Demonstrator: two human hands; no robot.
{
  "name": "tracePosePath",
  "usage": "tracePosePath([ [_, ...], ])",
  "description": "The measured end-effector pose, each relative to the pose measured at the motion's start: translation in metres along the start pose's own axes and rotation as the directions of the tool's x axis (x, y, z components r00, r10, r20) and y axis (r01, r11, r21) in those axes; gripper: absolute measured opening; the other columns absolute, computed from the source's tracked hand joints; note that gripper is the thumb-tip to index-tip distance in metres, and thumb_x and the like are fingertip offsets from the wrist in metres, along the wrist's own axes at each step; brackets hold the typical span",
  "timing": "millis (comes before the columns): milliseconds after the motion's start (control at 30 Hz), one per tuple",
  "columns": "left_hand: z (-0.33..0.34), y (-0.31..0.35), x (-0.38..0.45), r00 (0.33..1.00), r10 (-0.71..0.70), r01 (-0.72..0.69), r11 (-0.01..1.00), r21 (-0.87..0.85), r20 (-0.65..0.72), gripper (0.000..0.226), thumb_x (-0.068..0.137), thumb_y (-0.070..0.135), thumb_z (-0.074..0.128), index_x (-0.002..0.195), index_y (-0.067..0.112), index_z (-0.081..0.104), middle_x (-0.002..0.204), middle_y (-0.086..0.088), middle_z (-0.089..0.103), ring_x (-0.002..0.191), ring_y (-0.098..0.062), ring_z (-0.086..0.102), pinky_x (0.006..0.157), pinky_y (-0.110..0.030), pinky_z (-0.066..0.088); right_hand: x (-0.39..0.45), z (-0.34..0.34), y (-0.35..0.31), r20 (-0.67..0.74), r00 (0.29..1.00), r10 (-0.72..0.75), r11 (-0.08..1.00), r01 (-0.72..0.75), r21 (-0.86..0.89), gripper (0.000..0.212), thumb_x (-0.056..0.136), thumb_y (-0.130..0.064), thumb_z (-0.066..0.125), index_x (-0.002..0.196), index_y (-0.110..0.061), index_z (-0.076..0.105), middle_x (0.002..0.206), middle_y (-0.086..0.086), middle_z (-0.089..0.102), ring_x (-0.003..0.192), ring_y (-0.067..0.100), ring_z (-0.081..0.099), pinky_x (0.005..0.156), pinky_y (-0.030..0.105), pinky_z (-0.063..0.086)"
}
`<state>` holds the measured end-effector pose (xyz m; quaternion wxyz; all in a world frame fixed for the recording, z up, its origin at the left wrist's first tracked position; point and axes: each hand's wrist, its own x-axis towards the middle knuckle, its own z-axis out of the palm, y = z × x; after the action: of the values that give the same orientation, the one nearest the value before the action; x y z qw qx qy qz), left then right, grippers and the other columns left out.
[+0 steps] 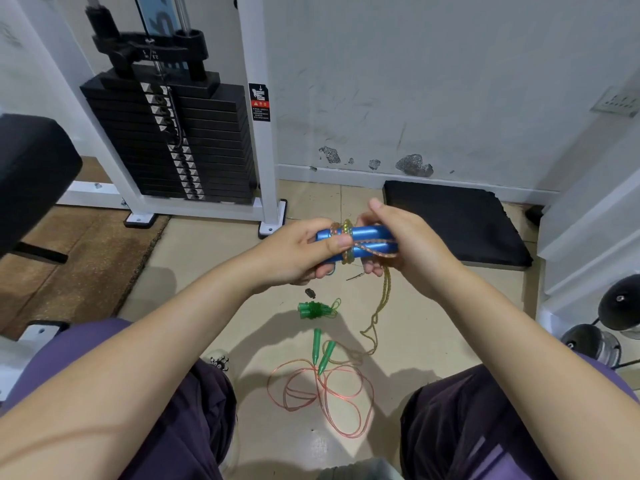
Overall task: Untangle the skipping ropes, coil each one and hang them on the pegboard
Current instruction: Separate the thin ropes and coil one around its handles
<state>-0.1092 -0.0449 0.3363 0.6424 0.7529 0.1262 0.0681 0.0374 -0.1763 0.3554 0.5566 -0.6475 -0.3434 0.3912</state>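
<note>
Two blue rope handles (370, 234) lie side by side, held above the floor. My left hand (304, 252) grips their left end, thumb over the wound cord. My right hand (401, 237) grips the right end. A yellow-orange beaded rope (383, 296) is wrapped round the handles and trails down to the floor. On the tiles below lies a pink rope (322, 400) in loose loops with two green pointed handles (320, 351). A small green bundled rope (317, 310) lies just beyond it. No pegboard is in view.
A weight-stack machine (173, 140) with a white frame stands at the back left. A black foam mat (453, 223) lies by the wall at right. Dumbbells (602, 327) sit at far right, a black padded seat (31, 174) at far left. My knees flank the ropes.
</note>
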Motion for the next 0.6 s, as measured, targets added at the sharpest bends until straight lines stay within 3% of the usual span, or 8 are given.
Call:
tracePosePath([
  [100, 0.001, 0.001, 0.002, 0.998, 0.028, -0.039, 0.978, -0.206, -0.056, 0.022, 0.094, 0.047, 0.056, 0.093, 0.027, 0.064, 0.058, -0.001, 0.050, 0.040, -0.009, 0.030, 0.040, -0.018, 0.026, -0.001, -0.002, -0.001, 0.141, 0.990, 0.003, 0.981, -0.030, 0.189, 0.048, 0.091, -0.058, 0.048, 0.098, -0.012, 0.061, 0.079, 0.008, 0.064, 0.047, 0.022, 0.048, 0.054, 0.032, 0.030],
  [200, -0.002, 0.003, 0.007, 0.976, 0.015, -0.086, 0.944, -0.318, -0.218, 0.027, 0.097, 0.046, 0.052, 0.097, 0.020, 0.059, 0.057, -0.001, 0.049, 0.038, -0.007, 0.029, 0.039, -0.015, 0.025, -0.002, 0.004, 0.004, 0.200, 0.980, -0.001, 0.984, -0.035, 0.175, 0.047, 0.087, -0.058, 0.056, 0.106, -0.015, 0.052, 0.076, 0.010, 0.063, 0.044, 0.017, 0.039, 0.048, 0.026, 0.026],
  [333, -0.012, 0.001, 0.012, 0.880, -0.061, -0.059, 0.970, -0.237, -0.470, 0.025, 0.102, 0.043, 0.050, 0.092, 0.020, 0.056, 0.053, 0.002, 0.051, 0.038, -0.008, 0.032, 0.037, -0.016, 0.027, -0.004, 0.016, 0.011, 0.101, 0.995, -0.013, 0.997, 0.021, -0.080, 0.015, 0.098, -0.018, 0.058, 0.103, -0.004, 0.054, 0.054, 0.003, 0.052, 0.043, 0.010, 0.036, 0.043, 0.017, 0.029],
  [433, -0.013, -0.003, 0.013, 0.849, -0.061, -0.007, 0.992, -0.127, -0.525, 0.025, 0.100, 0.042, 0.054, 0.083, 0.023, 0.056, 0.051, 0.003, 0.050, 0.038, -0.006, 0.034, 0.037, -0.016, 0.027, -0.006, 0.018, 0.010, 0.047, 0.993, -0.109, 0.937, 0.119, -0.328, 0.018, 0.098, -0.018, 0.057, 0.089, -0.002, 0.060, 0.050, -0.003, 0.046, 0.044, 0.008, 0.038, 0.048, 0.021, 0.034],
  [533, -0.011, -0.007, 0.014, 0.844, -0.052, 0.043, 0.999, -0.030, -0.534, 0.027, 0.098, 0.041, 0.058, 0.079, 0.022, 0.054, 0.053, 0.002, 0.050, 0.039, -0.007, 0.034, 0.038, -0.018, 0.026, -0.012, 0.019, 0.006, 0.098, 0.947, -0.306, 0.738, 0.301, -0.603, 0.029, 0.094, -0.025, 0.063, 0.074, -0.006, 0.056, 0.052, -0.007, 0.040, 0.050, 0.009, 0.035, 0.051, 0.024, 0.029],
  [600, -0.011, -0.007, 0.013, 0.852, -0.036, 0.107, 0.989, 0.106, -0.522, 0.026, 0.097, 0.040, 0.059, 0.079, 0.022, 0.056, 0.052, 0.005, 0.050, 0.041, -0.007, 0.037, 0.039, -0.018, 0.028, -0.015, 0.017, 0.002, 0.141, 0.909, -0.391, 0.652, 0.383, -0.654, 0.029, 0.094, -0.026, 0.064, 0.072, -0.008, 0.055, 0.054, -0.006, 0.040, 0.053, 0.012, 0.036, 0.053, 0.026, 0.030],
])
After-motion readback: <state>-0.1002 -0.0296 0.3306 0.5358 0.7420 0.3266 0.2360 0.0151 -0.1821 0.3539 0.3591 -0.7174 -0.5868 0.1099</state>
